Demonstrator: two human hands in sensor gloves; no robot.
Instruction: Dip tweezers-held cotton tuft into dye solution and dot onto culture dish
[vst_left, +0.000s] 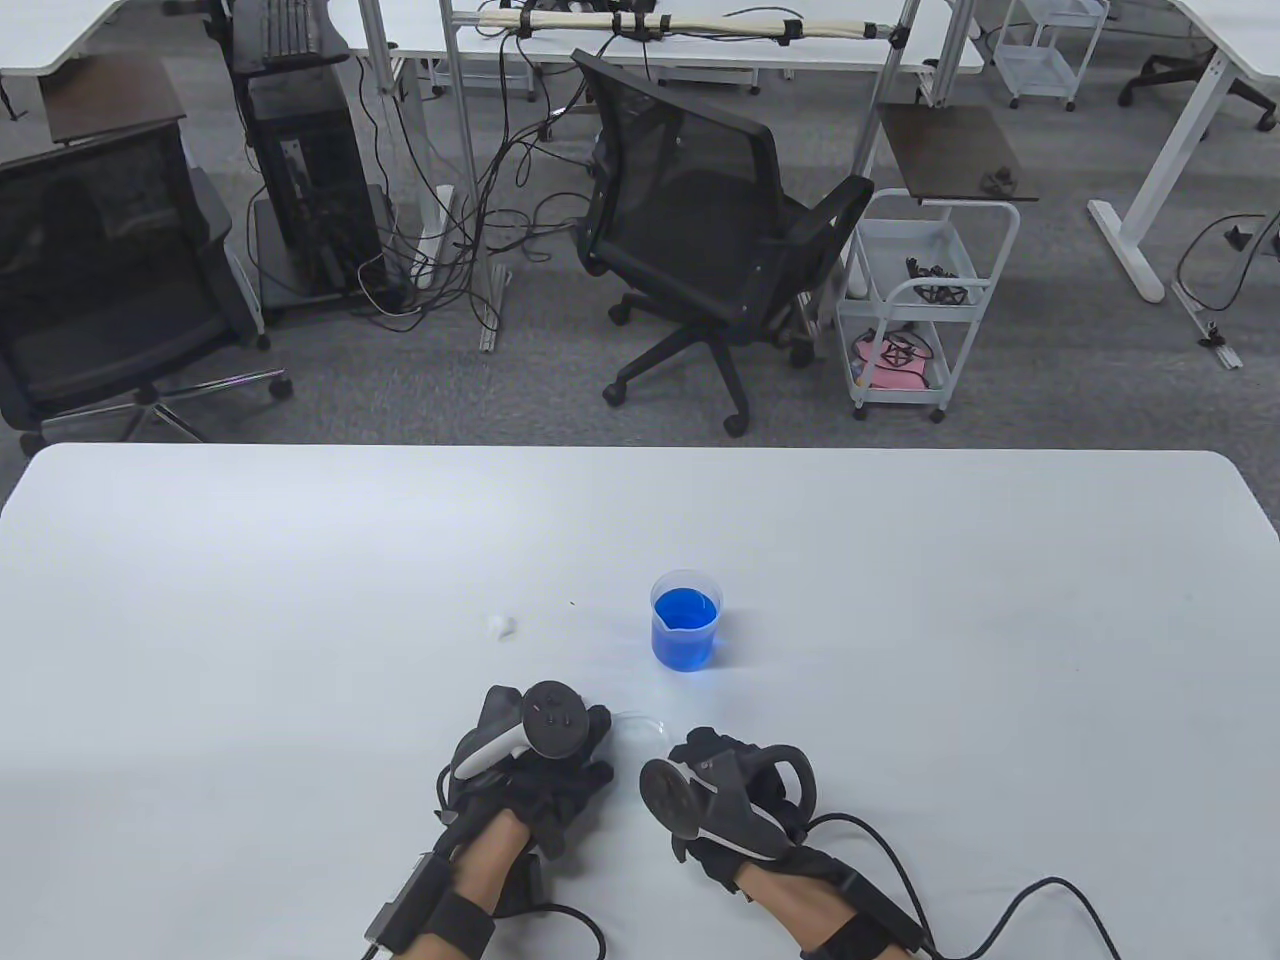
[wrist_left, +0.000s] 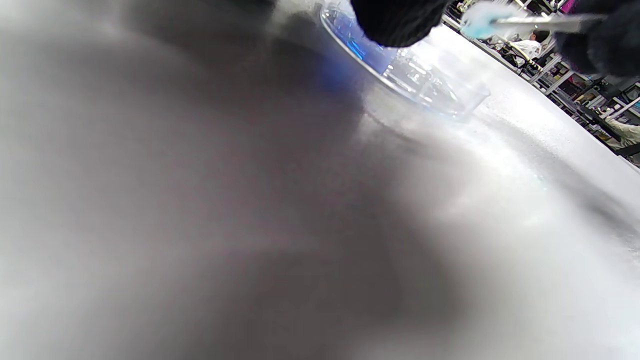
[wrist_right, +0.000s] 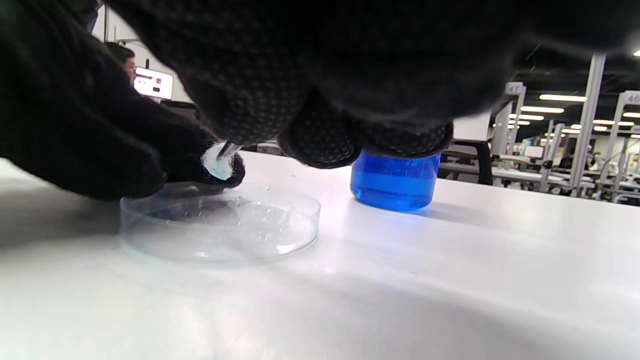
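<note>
A clear culture dish (vst_left: 640, 724) lies on the white table between my hands; it also shows in the right wrist view (wrist_right: 220, 225) and the left wrist view (wrist_left: 425, 80). My left hand (vst_left: 585, 750) holds the dish by its left rim (wrist_right: 150, 175). My right hand (vst_left: 700, 752) grips metal tweezers (wrist_left: 540, 21). The tweezers pinch a cotton tuft (wrist_right: 218, 163) tinged pale blue, just above the dish near my left fingers. The tuft also shows in the left wrist view (wrist_left: 479, 21). A small beaker of blue dye (vst_left: 686, 622) stands upright behind the dish.
A spare white cotton tuft (vst_left: 502, 627) lies on the table left of the beaker. Glove cables trail off the table's front edge. Office chairs and a white cart (vst_left: 925, 300) stand on the floor beyond the far edge.
</note>
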